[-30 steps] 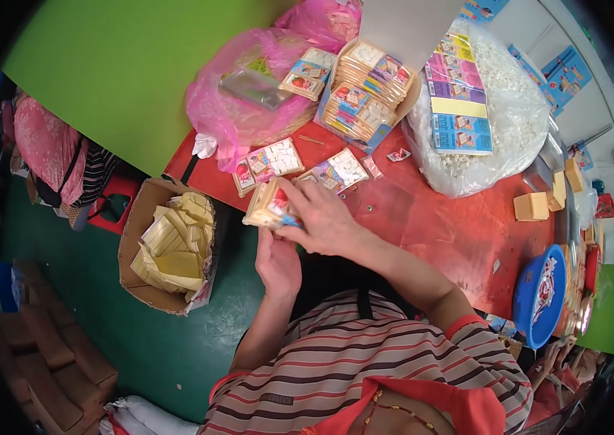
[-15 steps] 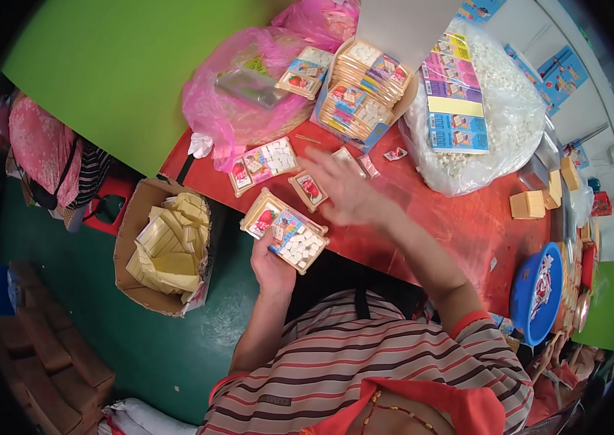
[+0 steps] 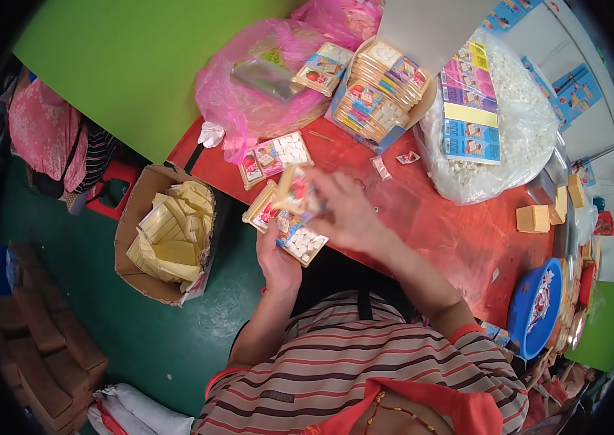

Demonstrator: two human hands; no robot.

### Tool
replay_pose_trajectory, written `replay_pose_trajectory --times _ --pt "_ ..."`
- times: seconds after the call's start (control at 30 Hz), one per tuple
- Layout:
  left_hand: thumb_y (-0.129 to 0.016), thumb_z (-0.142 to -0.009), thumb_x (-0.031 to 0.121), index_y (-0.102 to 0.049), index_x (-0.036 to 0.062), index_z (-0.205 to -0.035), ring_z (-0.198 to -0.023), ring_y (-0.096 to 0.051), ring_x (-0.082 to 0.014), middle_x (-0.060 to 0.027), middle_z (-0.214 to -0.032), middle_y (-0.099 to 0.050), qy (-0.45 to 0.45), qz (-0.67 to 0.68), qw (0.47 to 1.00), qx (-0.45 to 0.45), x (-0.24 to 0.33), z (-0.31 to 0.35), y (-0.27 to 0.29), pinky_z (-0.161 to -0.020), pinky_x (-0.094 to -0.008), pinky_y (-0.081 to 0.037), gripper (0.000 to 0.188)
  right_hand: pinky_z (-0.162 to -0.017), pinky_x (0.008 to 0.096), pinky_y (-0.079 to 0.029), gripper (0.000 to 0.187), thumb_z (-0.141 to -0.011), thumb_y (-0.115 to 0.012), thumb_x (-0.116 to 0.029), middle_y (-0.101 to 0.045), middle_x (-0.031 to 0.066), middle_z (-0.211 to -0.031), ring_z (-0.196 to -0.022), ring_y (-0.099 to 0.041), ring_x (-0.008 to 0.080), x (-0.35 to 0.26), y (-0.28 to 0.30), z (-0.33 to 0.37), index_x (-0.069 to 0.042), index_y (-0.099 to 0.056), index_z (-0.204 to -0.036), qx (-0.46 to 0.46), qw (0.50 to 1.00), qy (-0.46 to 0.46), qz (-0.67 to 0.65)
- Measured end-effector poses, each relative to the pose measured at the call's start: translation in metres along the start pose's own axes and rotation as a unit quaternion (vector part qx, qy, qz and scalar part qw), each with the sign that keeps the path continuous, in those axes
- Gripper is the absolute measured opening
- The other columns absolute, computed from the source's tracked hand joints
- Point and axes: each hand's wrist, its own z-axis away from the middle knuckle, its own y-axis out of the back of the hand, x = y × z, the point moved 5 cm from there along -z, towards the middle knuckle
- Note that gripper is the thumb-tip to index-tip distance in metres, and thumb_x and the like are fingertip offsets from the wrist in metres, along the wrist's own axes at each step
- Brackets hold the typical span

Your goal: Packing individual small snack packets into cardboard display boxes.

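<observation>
Over the table's near edge, my left hand [image 3: 278,267] grips a shallow tan tray pack [image 3: 304,245] with white cube pieces, a blue printed strip and a strawberry picture. My right hand [image 3: 354,214], smeared by motion, is closed on a small tan tray [image 3: 291,181] with red on it. That small tray is tilted above the upper part of the pack; whether they touch, I cannot tell. Just beyond lies another tray pack [image 3: 294,149] with white cubes and a pink strip, flat on the red table [image 3: 430,235].
A box of stacked packs [image 3: 397,136] stands at the back, beside a pink plastic bag [image 3: 220,87]. Right of it sits a clear bag of white pieces [image 3: 532,109] with printed sheets [image 3: 470,134] on top. A carton [image 3: 127,250] is left; a blue basin [image 3: 521,304] right.
My right hand has picked up small tray from the table and brought it over the pack in my left hand. Two small trays no longer lie on the tabletop. The view has shifted slightly.
</observation>
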Motion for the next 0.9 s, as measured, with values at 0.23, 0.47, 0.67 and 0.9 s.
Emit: replay_pose_trajectory --times 0.23,0.47,0.67,0.9 --pt "-0.032 -0.105 0.034 -0.031 0.0035 -0.144 -0.126 -0.047 -0.0232 -0.0112 -0.139 -0.046 0.016 0.066 0.995 -0.070 0.007 0.008 -0.032 -0.108 -0.0401 -0.035 0.050 -0.080 0.0455 -0.044 0.080 -0.081 -0.068 -0.040 -0.049 0.0181 -0.111 -0.099 -0.051 0.0343 -0.017 -0.032 0.002 -0.001 -0.035 -0.143 0.044 0.997 0.009 0.057" --pt "-0.045 -0.091 0.020 -0.043 -0.0004 -0.137 -0.121 -0.053 -0.0246 -0.0133 -0.129 -0.055 0.033 0.025 0.999 -0.016 0.009 -0.001 0.004 -0.105 -0.0386 -0.039 0.050 -0.089 0.0488 -0.039 0.063 -0.087 -0.061 -0.030 -0.047 0.0191 -0.130 -0.113 -0.049 0.0373 -0.032 -0.051 0.009 -0.006 -0.039 -0.142 0.006 0.999 0.052 0.010" --pt "-0.049 -0.088 0.020 -0.042 0.0008 -0.138 -0.119 -0.056 -0.0284 -0.0139 -0.130 -0.055 0.067 0.089 0.994 0.014 0.015 -0.007 0.022 -0.103 -0.0427 -0.042 0.054 -0.094 0.0464 -0.036 0.058 -0.084 -0.063 -0.024 -0.048 0.0184 -0.132 -0.119 -0.047 0.0328 -0.007 -0.032 -0.063 -0.005 -0.047 -0.136 0.010 0.989 0.095 0.112" --pt "-0.050 -0.087 0.019 -0.041 0.0011 -0.139 -0.118 -0.057 -0.0283 -0.0130 -0.131 -0.055 0.025 0.099 0.993 0.051 0.030 -0.015 0.033 -0.102 -0.0436 -0.043 0.055 -0.095 0.0449 -0.036 0.071 -0.071 -0.073 -0.031 -0.053 0.0158 -0.120 -0.117 -0.048 0.0306 0.027 -0.052 -0.113 -0.005 -0.049 -0.133 -0.110 0.956 0.050 0.269"
